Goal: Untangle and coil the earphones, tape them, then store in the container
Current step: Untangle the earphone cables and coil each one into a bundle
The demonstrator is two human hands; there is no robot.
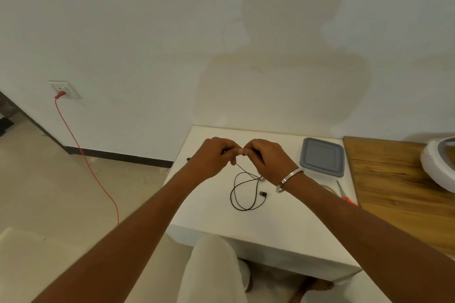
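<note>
Black earphones (242,193) hang in loose loops from my fingers down onto the white table (211,214); one earbud lies on the table by the loops. My left hand (214,155) and my right hand (264,157) meet above the table's far half, fingertips pinched together on the upper part of the cable. A clear container with a grey lid (321,160) stands shut at the table's far right. Behind my right forearm a roll of tape (328,188) shows only partly.
Red-handled scissors (344,193) lie near the table's right edge. A wooden surface (398,192) adjoins on the right, holding a white round appliance (438,165). A red cord (86,155) runs from a wall socket to the floor at left. My knee sits under the table's front edge.
</note>
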